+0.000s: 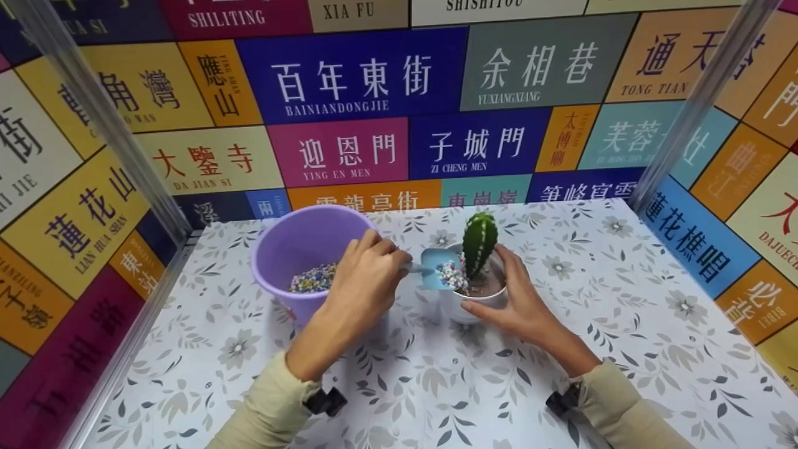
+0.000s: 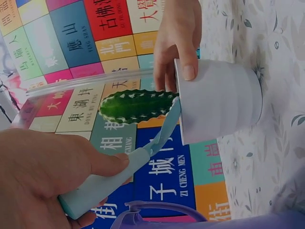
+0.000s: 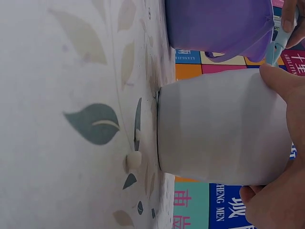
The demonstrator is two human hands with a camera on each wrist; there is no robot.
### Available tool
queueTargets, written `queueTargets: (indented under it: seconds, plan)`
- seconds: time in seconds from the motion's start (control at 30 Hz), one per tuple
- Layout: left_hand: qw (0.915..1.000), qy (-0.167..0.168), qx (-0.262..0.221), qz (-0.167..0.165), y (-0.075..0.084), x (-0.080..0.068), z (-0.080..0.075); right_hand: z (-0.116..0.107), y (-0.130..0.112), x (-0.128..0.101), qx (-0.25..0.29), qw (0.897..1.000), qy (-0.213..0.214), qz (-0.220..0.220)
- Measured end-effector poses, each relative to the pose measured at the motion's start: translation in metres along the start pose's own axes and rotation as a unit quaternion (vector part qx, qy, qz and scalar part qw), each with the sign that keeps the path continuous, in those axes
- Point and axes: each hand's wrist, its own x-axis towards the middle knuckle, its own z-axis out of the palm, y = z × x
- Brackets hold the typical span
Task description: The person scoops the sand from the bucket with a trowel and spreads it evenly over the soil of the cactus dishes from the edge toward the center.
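My left hand (image 1: 368, 274) grips the handle of a light blue hand trowel (image 2: 114, 179). In the head view, colourful pebbles (image 1: 450, 274) lie on the trowel's blade, which reaches over the left rim of a white flowerpot (image 2: 221, 100). A green cactus (image 1: 480, 243) stands upright in the pot, with brown soil (image 1: 492, 280) around it. My right hand (image 1: 520, 299) holds the pot's rim from the right, thumb at the near side and fingers at the far side. The pot stands on the table.
Left of the pot stands a purple bucket (image 1: 274, 249) with colourful pebbles (image 1: 312, 279) inside, partly behind my left forearm. A flower-patterned cloth (image 1: 411, 386) covers the table. Sign-printed panels (image 1: 349, 75) rise at the back and sides, with clear corner posts (image 1: 692, 106).
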Motion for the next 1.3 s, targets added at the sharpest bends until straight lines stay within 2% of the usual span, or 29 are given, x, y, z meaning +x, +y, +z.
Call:
queueTargets:
  seconds: [0.2,0.4,0.83,0.97,1.3]
  plan:
    - [0.9999,0.002,0.012,-0.002,0.001,0.001,0.001,0.000,0.000,0.000,-0.002,1.000,0.001,0.003]
    - [0.9988,0.035,0.033,-0.011,-0.003,0.004,0.006,0.001,0.001,0.000,0.004,1.000,0.006,-0.001]
    - [0.9947,0.088,0.042,-0.031,-0.015,0.008,0.018,0.002,0.005,0.000,0.003,1.000,0.009,-0.013]
    - [0.9955,0.086,0.024,-0.032,-0.016,0.006,0.018,0.002,0.005,0.000,-0.003,1.000,0.009,-0.014]
    - [0.9972,0.075,-0.004,-0.001,-0.012,0.001,0.015,0.002,0.005,0.000,-0.001,1.000,0.014,-0.018]
